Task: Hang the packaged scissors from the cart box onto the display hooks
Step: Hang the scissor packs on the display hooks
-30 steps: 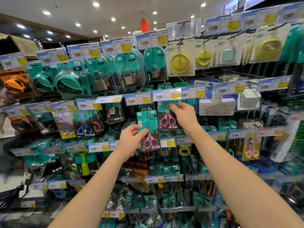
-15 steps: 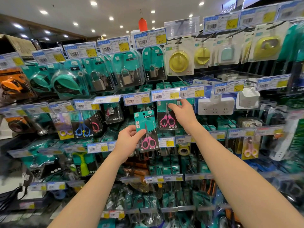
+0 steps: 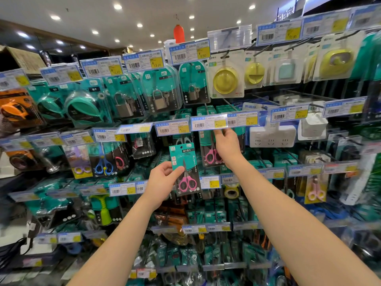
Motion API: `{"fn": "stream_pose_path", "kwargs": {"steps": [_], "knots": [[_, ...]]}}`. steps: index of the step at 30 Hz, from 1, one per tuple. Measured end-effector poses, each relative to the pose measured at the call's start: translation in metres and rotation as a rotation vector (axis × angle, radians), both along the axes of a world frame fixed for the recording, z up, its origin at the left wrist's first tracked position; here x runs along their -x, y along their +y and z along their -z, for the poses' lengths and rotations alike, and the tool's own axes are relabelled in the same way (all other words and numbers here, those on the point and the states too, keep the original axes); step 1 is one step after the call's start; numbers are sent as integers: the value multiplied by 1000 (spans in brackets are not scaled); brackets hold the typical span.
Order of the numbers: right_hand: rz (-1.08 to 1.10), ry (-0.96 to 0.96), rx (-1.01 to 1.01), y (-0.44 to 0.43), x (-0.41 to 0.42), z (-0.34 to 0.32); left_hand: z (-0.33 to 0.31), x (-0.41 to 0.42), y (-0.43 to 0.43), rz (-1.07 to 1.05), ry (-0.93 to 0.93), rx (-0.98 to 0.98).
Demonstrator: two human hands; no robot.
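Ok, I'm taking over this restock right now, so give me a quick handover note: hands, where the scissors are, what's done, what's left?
Left hand: grips one pack of pink scissors by its left edge, upright in front of the shelves, not yet on a hook.
Right hand: raised to the price tag at the hook's tip; I cannot tell whether it pinches or only touches.
Done: matching hung packs sit on that hook, behind the right hand.
Left: slide the held pack on. The cart box is out of view.

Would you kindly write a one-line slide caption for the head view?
Left hand holds a pack of pink scissors while the right hand reaches the price tag above hung packs.
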State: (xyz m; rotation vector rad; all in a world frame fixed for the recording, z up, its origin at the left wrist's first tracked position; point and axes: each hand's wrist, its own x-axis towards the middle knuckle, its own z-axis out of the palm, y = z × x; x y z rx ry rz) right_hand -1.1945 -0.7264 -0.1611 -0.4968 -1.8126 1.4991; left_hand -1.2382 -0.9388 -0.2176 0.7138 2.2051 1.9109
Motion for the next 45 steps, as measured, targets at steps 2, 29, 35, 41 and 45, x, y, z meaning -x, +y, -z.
{"fn": "stream_pose_path", "kwargs": {"steps": [2, 29, 35, 41, 45], "knots": [[29, -5, 4, -1, 2, -1, 0, 0, 1, -2, 5, 6], [93, 91, 16, -6, 10, 7, 4, 9, -1, 5, -45, -10], [66, 97, -31, -2, 11, 12, 3, 11, 1, 7, -48, 3], [50, 83, 4, 3, 15, 10, 1, 12, 1, -1, -43, 11], [65, 101, -13, 5, 14, 14, 3, 14, 0, -4, -49, 9]]}}
